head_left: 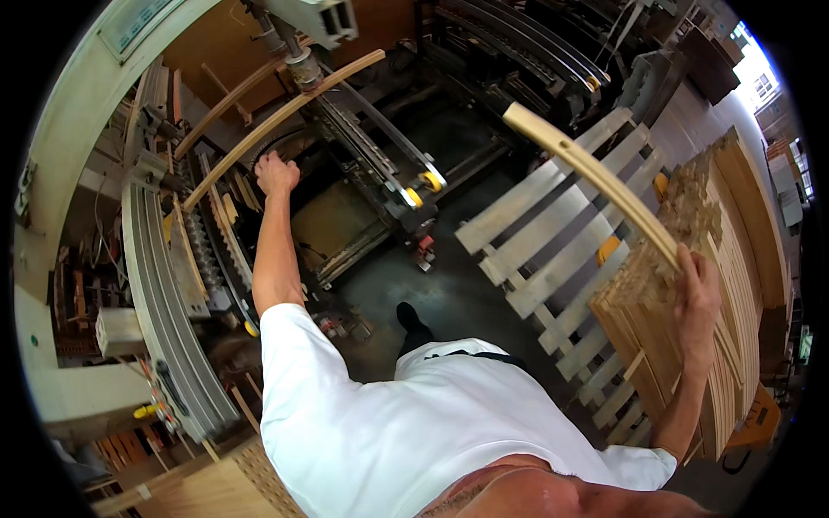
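Observation:
At the right, my right hand [699, 298] is closed around the near end of a long, slightly curved wooden slat [604, 177] with a slot in it. The slat slants up and away, its far end over a pallet. Beneath it and beside my right hand is a stack of curved wooden pieces [743, 250] with rough ends. My left arm reaches forward into a machine, where my left hand [278, 173] has its fingers curled; what they grip, if anything, is hidden. Just beyond that hand, a curved wooden strip [285, 116] lies across the machine under a metal clamp cylinder [302, 67].
A grey slatted pallet [544, 237] stands on the floor at right. Rails with yellow end rollers [423, 190] jut toward me from the machine. A long grey metal beam [160, 293] runs along the left. Another wooden strip [229, 104] rests behind the first.

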`<state>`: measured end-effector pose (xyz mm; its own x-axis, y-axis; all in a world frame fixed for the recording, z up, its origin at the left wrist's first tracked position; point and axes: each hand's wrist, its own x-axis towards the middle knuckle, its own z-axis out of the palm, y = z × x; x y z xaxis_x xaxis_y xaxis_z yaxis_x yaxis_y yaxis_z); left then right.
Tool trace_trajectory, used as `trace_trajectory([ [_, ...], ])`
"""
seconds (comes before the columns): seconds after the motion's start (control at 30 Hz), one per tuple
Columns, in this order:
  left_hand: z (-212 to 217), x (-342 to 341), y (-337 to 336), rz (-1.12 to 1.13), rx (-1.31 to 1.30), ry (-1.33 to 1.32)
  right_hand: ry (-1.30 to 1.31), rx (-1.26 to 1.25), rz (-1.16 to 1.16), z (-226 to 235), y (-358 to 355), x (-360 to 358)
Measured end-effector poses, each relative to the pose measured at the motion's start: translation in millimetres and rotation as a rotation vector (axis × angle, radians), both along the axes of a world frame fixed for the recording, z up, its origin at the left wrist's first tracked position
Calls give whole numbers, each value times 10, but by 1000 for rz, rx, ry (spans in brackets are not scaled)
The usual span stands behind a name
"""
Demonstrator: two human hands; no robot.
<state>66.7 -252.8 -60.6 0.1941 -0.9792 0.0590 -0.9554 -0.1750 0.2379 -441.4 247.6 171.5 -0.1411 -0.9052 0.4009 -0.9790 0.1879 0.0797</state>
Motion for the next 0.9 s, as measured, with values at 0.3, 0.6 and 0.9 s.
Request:
trace_trajectory([
  [0.3,-55,360,-1317,-148,-105,-201,-138,197,202,-6,-1740,1203],
  [0.6,-281,-72,183,-435,54,146,-231,297,643,-695,-3663,1995],
  [0.9,156,-669,2285,-478,196,444,-161,294,1107,-1904,-5757,3665],
])
